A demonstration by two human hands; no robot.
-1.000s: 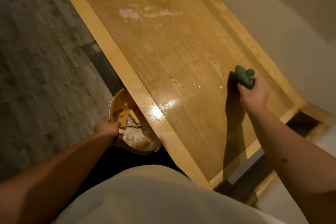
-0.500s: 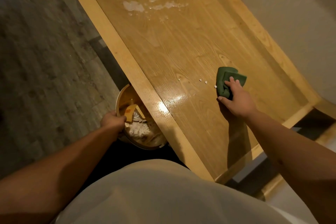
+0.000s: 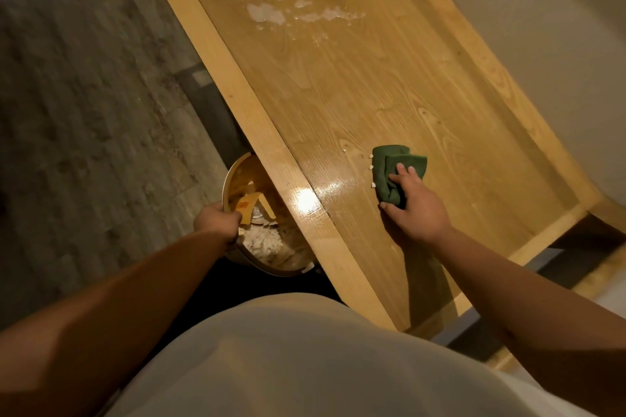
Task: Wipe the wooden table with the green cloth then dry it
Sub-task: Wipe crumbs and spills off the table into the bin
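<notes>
The long wooden table [image 3: 338,85] runs from near me to the far end, its near part glossy. My right hand [image 3: 415,208] presses the folded green cloth [image 3: 394,171] flat on the tabletop, fingers spread over it. A few white crumbs [image 3: 371,166] lie at the cloth's left edge. A whitish wet smear [image 3: 291,13] sits farther up the table. My left hand [image 3: 216,222] grips the rim of a round bin [image 3: 233,179] held just below the table's left edge.
The bin holds white scraps [image 3: 262,242] and a yellow wrapper [image 3: 252,205]. A grey stone-pattern floor [image 3: 78,112] lies to the left, a pale wall [image 3: 542,27] along the table's right side. A low wooden bench [image 3: 596,267] shows beyond the near right corner.
My right hand slid the green cloth leftward across the table and flattened it, pushing the crumbs toward the left edge. My left hand kept holding the bin under that edge.
</notes>
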